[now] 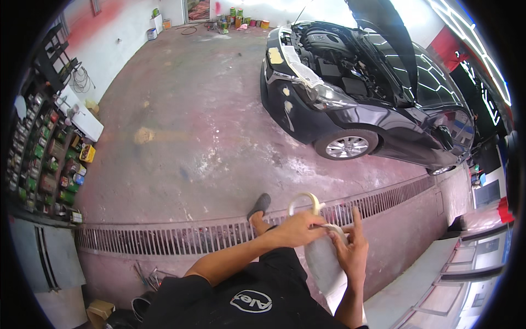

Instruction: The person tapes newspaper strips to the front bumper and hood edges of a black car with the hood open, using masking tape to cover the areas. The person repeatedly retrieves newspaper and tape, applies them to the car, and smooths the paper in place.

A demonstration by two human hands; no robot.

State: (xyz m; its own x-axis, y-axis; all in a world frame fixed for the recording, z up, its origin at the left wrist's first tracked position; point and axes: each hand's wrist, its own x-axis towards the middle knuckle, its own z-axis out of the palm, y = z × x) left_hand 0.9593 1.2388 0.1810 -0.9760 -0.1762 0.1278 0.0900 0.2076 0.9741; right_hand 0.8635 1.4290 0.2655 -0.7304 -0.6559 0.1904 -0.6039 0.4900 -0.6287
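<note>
Here's your left hand [298, 229] and right hand [353, 249], fingers pinching the top edge of the pale roll [323, 259] in front of you, right index finger up, tape ring [316, 204] just beyond your left hand, dark car [309, 125] ahead

glossy car [392, 119], rough floor [186, 120], cloth shirt [208, 296]
</note>
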